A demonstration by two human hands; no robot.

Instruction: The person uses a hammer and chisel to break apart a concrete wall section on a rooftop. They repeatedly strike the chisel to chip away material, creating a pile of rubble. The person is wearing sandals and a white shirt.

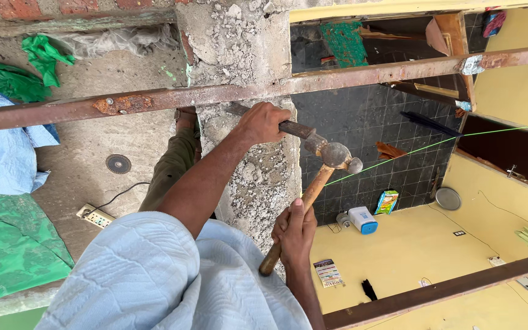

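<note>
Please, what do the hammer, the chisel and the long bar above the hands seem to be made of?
Hammer: dull grey metal head, probably steel; brown wooden-looking handle, worn smooth. Chisel: dark metal rod, likely steel, its struck end flattened. Bar: metal, apparently iron or steel, with brown flaking rust.

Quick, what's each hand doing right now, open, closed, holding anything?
Left hand: closed around a metal chisel held against the broken concrete wall.
Right hand: closed around the wooden handle of a hammer, its head at the chisel's end.
</note>
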